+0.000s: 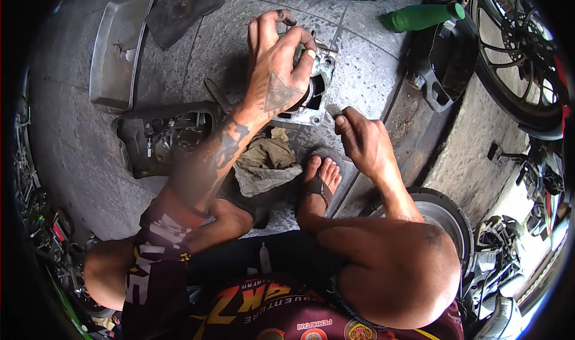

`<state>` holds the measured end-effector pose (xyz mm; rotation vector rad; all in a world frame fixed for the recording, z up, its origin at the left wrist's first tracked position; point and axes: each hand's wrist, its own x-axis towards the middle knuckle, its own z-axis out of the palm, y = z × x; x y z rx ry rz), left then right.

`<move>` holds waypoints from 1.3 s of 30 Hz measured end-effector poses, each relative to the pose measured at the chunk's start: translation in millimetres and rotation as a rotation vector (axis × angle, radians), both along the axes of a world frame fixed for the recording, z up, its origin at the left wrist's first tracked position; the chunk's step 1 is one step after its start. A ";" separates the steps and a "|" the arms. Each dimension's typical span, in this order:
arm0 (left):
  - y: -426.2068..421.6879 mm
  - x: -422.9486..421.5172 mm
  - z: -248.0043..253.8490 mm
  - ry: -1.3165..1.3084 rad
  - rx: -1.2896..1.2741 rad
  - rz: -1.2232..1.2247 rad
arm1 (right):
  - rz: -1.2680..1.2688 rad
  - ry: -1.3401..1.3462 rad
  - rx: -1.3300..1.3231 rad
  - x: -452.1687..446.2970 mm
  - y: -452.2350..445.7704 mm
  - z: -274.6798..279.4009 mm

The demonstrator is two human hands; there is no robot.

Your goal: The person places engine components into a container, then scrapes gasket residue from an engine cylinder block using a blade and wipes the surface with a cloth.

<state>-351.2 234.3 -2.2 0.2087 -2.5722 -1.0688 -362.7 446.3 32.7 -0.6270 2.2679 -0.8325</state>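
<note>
Left-hand grip (277, 67): curled over a metal engine casting (325, 79), holding it.
Right-hand grip (364, 141): pinching a small flat blade (333, 110) beside the casting.
Floor (362, 64): crumpled cloth (268, 165) nearer the wearer, metal pan (112, 58) left, green bottle (422, 17) right.

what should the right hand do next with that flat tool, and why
Probably ease the flat tool lightly along the edge of the metal part: the right hand grips the tool with its tip right by that edge, and the left hand is over the part, seemingly steadying it. Whether the tip touches is hard to tell.
</note>
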 end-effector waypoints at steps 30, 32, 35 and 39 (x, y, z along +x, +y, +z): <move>4.0 -3.0 -6.0 0.081 -0.109 0.121 | -0.063 0.040 -0.038 5.4 -4.8 -10.0; 4.3 -2.7 -6.7 0.099 -0.107 0.108 | -0.075 0.023 -0.031 8.0 -3.2 -9.0; 2.7 -3.1 -8.7 0.102 -0.102 0.094 | -0.097 -0.037 -0.019 7.5 -2.9 -6.3; 1.3 -2.0 -5.0 0.050 -0.087 0.073 | -0.056 0.005 -0.019 2.0 -3.4 -6.6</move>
